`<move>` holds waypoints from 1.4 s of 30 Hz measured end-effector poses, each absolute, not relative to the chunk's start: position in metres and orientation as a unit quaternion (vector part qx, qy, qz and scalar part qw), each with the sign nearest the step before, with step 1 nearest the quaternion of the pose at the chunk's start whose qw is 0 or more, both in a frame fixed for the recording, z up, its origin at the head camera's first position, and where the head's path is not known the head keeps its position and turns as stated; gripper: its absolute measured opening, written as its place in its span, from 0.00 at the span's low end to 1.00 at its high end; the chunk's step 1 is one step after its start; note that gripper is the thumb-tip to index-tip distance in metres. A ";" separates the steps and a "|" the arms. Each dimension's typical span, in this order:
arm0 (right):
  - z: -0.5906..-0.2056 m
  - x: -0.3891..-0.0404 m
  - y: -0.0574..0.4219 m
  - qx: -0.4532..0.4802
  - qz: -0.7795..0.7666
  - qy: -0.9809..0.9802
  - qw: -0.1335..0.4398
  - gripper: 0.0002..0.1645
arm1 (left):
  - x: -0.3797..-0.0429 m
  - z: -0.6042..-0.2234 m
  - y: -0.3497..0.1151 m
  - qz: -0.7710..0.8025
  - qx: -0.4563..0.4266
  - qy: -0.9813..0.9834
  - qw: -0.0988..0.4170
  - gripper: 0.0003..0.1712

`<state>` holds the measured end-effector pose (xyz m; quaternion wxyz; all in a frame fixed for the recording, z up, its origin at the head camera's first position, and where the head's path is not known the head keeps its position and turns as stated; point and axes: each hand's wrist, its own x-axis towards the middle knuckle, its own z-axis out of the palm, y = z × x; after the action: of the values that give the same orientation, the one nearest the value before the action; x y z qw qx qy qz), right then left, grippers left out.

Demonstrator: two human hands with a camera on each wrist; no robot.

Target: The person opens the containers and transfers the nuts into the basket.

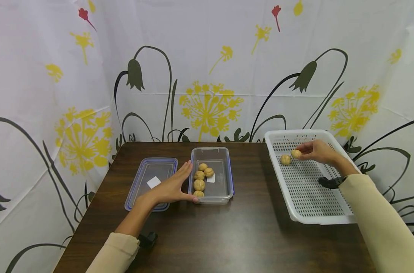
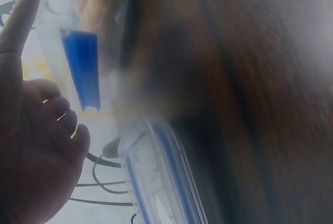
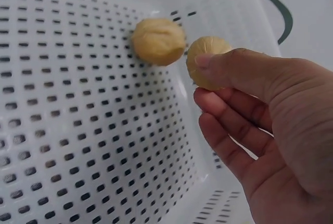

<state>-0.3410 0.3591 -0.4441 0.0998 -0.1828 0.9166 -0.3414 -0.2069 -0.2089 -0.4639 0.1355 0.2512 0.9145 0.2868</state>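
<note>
My right hand (image 1: pixel 317 151) pinches a walnut (image 1: pixel 296 154) between thumb and fingers inside the white perforated basket (image 1: pixel 295 212). Beside it, another walnut (image 1: pixel 285 159) lies on the basket's floor; the right wrist view shows the held walnut (image 3: pixel 208 62) close to the lying walnut (image 3: pixel 158 41). My left hand (image 1: pixel 171 187), fingers straight and thumb spread, rests along the left side of a clear plastic container (image 1: pixel 220 197). The thumb touches its near left corner. Several walnuts (image 1: pixel 199 185) sit in a group along the container's left side, over a small white label.
Left of the container, partly beneath my left hand, lies its clear lid (image 1: pixel 145 170) with a blue seal and a white label. Everything stands on a dark wooden table (image 1: pixel 247 235). A flower-printed curtain (image 1: pixel 207 57) hangs behind and at both sides.
</note>
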 end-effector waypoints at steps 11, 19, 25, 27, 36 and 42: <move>-0.461 -0.341 0.366 -0.176 -0.314 0.926 0.114 0.25 | -0.208 -0.464 -0.209 0.288 0.256 0.913 0.135 0.75; -0.463 -0.338 0.366 -0.191 -0.314 0.922 0.120 0.24 | -0.208 -0.464 -0.209 0.287 0.256 0.913 0.134 0.76; -0.469 -0.341 0.370 -0.199 -0.299 0.927 0.110 0.23 | -0.208 -0.466 -0.210 0.285 0.252 0.914 0.137 0.76; -0.470 -0.340 0.371 -0.197 -0.298 0.928 0.107 0.23 | -0.208 -0.467 -0.210 0.283 0.249 0.916 0.139 0.76; -0.459 -0.331 0.374 -0.167 -0.292 0.938 0.082 0.29 | -0.208 -0.466 -0.209 0.281 0.249 0.916 0.139 0.77; -0.448 -0.328 0.370 -0.171 -0.292 0.938 0.069 0.28 | -0.206 -0.463 -0.208 0.282 0.251 0.916 0.133 0.76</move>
<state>-0.3282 0.3701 -0.4479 0.0689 -0.1708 0.9385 -0.2921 -0.2064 -0.2083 -0.4632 0.1327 0.2508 0.9164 0.2822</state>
